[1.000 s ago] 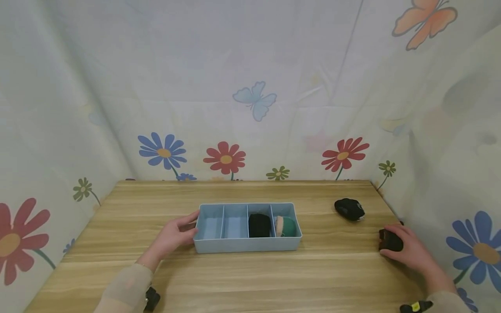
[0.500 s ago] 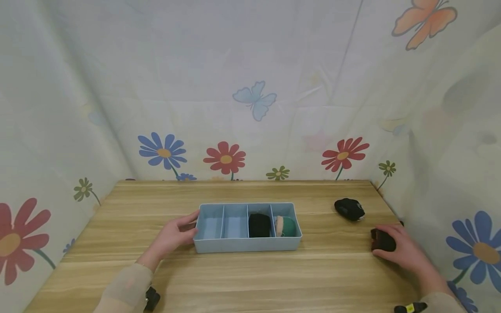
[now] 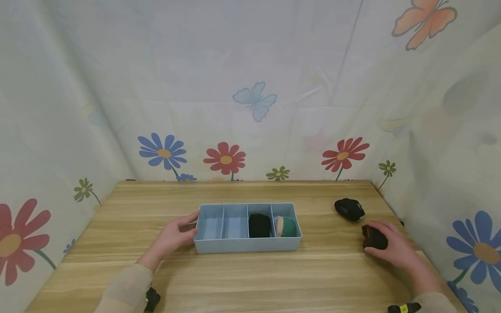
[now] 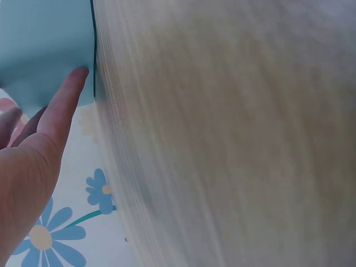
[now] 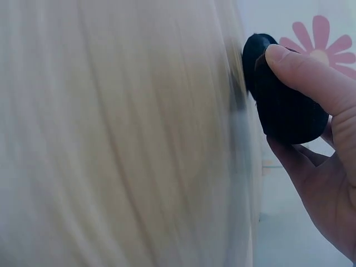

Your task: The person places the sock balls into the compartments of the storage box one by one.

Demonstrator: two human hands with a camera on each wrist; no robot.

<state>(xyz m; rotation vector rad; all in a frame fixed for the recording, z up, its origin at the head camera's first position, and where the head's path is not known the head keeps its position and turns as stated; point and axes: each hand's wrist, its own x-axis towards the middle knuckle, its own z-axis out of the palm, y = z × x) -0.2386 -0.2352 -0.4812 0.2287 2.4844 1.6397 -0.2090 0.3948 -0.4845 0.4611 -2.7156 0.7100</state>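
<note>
A light-blue box (image 3: 246, 245) with several compartments sits mid-table. In its rightmost compartment is a green rolled-up sock bundle (image 3: 288, 227) with a beige cuff; a black bundle (image 3: 259, 225) fills the one beside it. My left hand (image 3: 174, 234) touches the box's left end with extended fingers. The left wrist view shows a fingertip against the box wall (image 4: 50, 50). At the right, my right hand (image 3: 395, 250) grips dark rolled-up socks (image 3: 375, 238) with a reddish-brown edge, low over the table. In the right wrist view, the thumb lies along the dark socks (image 5: 292, 108).
Another black bundle (image 3: 349, 209) lies on the table behind my right hand. The wood-grain table (image 3: 274, 282) has a white curtain (image 3: 195, 65) with flowers and butterflies behind it and along both sides. Two compartments at the box's left show bare floors.
My right hand has moved left and slightly away from me, carrying the dark rolled-up socks from near the table's right edge. My left hand and the box have stayed in place.
</note>
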